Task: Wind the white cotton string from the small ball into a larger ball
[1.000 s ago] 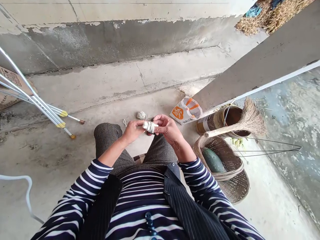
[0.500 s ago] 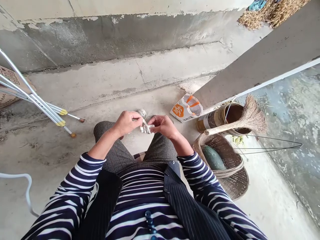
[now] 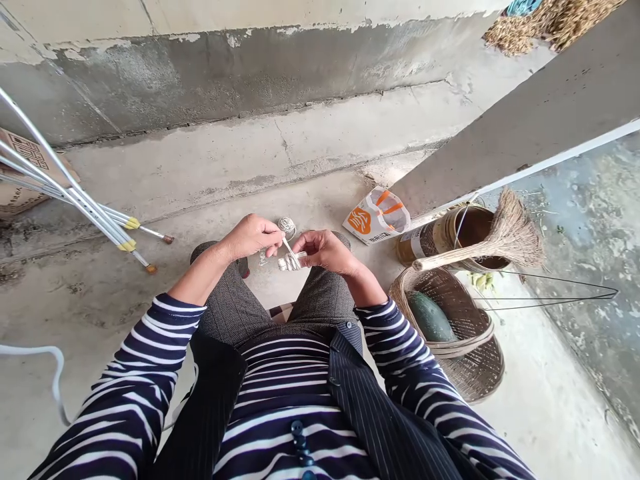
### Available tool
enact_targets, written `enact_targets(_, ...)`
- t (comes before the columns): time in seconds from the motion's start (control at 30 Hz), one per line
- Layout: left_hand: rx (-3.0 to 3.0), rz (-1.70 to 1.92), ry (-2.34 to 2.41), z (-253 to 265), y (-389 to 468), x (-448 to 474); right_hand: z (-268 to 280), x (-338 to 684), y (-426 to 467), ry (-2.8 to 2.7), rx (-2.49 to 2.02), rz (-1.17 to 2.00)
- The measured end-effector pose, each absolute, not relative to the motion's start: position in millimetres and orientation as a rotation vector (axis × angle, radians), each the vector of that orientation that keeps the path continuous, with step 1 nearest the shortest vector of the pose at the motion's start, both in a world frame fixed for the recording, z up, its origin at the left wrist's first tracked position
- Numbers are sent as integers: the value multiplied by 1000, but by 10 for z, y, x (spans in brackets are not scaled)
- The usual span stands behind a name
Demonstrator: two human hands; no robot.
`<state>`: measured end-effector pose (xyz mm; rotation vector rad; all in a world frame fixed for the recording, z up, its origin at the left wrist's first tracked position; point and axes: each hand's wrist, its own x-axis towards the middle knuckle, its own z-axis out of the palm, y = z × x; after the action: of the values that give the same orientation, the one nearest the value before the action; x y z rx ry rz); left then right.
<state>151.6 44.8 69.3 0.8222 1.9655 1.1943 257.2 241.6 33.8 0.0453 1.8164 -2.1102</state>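
Observation:
My left hand (image 3: 255,235) is closed, pinching a white strand of yarn (image 3: 287,246) between thumb and fingers. That strand runs down to a small wound bundle of white yarn (image 3: 289,263), gripped at its right end by my right hand (image 3: 327,252). The fingers of my right hand are closed on the bundle and hide part of it. Just beyond the hands, a ball of white yarn (image 3: 287,227) rests on the floor. Both hands are held above and between my knees.
To the right are a wicker basket (image 3: 493,380) with a dark green melon (image 3: 433,316), a straw broom (image 3: 515,230) across a bucket (image 3: 413,245), and a paper bag (image 3: 373,220). Metal crutches (image 3: 95,207) and a cardboard box (image 3: 30,160) stand at left. A wall (image 3: 225,80) runs ahead.
My left hand has shifted slightly left and up, and the strand now slants between it and the bundle. My right hand still holds the bundle in nearly the same place.

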Motion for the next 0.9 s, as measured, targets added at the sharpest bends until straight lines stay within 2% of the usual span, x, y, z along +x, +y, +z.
enact_targets(0.23, 618, 1366, 1614, 638, 446, 1533, 290, 2638, 2364, 1947, 62, -2138)
enact_targets(0.4, 659, 1297, 1806, 687, 473, 1487, 314, 2624, 2336, 1915, 19, -2138)
enact_targets(0.63, 542, 1220, 1822, 309, 573, 1469, 314, 2661, 2232, 1767, 107, -2370)
enact_targets(0.9, 349, 1507, 1439, 36, 550, 1906, 172, 2737, 2169, 1838, 383, -2462)
